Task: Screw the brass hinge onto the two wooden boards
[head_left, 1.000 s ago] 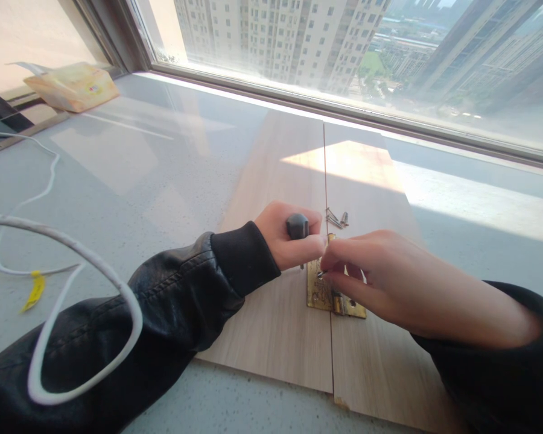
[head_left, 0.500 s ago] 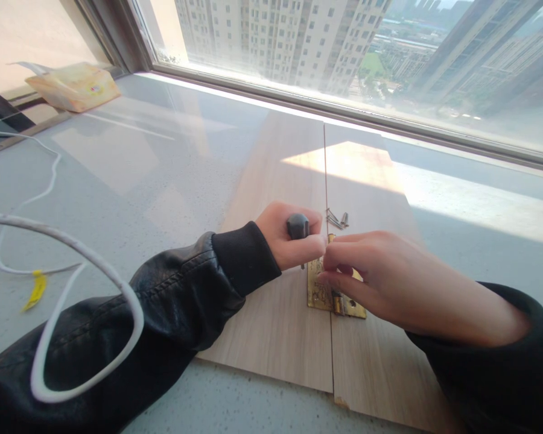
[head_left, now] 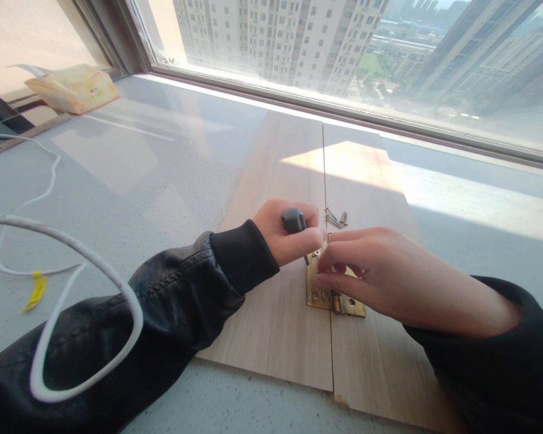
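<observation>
My left hand (head_left: 283,232) is wrapped round the dark handle of a screwdriver (head_left: 294,221), whose thin shaft shows below the fist. A brass hinge (head_left: 319,294) lies across the seam between two pale wooden boards (head_left: 271,337). A screw head (head_left: 317,253) shows on the hinge's left leaf. My right hand (head_left: 366,262) rests over the hinge with thumb and fingers drawn together near that leaf; anything between the fingertips is hidden. Several loose screws (head_left: 336,218) lie on the boards just beyond the hinge.
A white cable (head_left: 136,301) loops over my left sleeve, with a yellow tag (head_left: 35,292) beside it. At the back left are a tissue pack (head_left: 75,90) and a phone-like flat object (head_left: 9,146). A window frame (head_left: 271,99) borders the grey counter (head_left: 185,181).
The screwdriver handle has tilted and moved slightly left and up with my left hand. The screw head on the hinge has come into view. My right hand has shifted slightly left.
</observation>
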